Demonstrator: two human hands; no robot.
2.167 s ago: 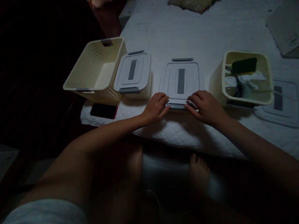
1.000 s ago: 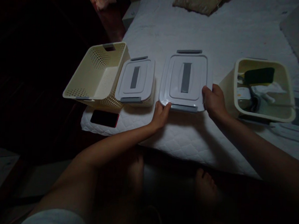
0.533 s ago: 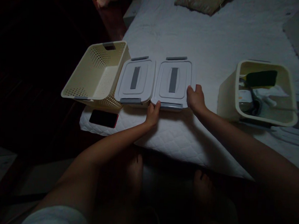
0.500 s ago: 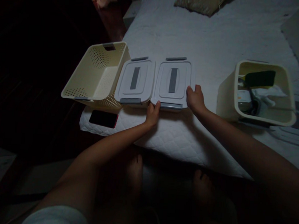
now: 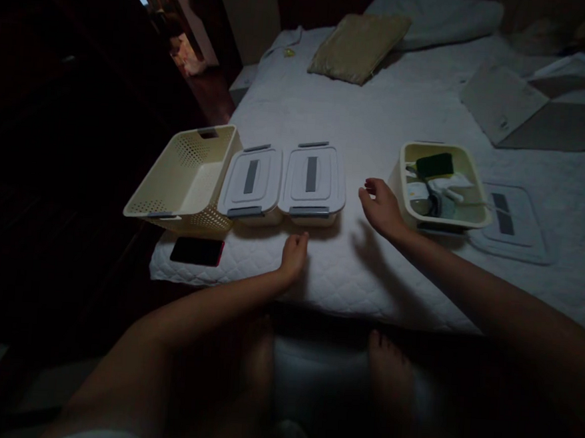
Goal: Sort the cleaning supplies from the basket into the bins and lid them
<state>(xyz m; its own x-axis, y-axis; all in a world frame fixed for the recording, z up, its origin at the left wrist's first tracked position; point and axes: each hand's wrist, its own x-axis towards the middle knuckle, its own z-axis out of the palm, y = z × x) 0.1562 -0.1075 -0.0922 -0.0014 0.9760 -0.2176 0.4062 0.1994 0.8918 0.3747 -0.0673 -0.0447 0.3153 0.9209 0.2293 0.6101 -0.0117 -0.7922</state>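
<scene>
Two lidded storage boxes stand side by side on the bed: a left box (image 5: 251,179) and a right box (image 5: 318,181). Both have pale lids with grey handles and grey latches. Just in front of the right box is my left hand (image 5: 295,254), its fingers curled in and nothing seen in them. My right hand (image 5: 382,208) hovers between that box and an open cream bin (image 5: 398,180), thumb and fingers apart and holding nothing. Inside the bin lie a dark green item (image 5: 435,165), white pieces and a dark curved item that I cannot make out.
An empty cream basket (image 5: 203,166) with holes touches the left box. A phone (image 5: 197,251) lies near the bed's front edge. A loose lid (image 5: 515,224) rests right of the bin. Farther back are a cushion (image 5: 359,47) and an open carton (image 5: 540,109).
Both hands have let go of the right box. My left hand has drawn back toward the bed edge; my right hand has moved off toward the bin. The view has tilted up.
</scene>
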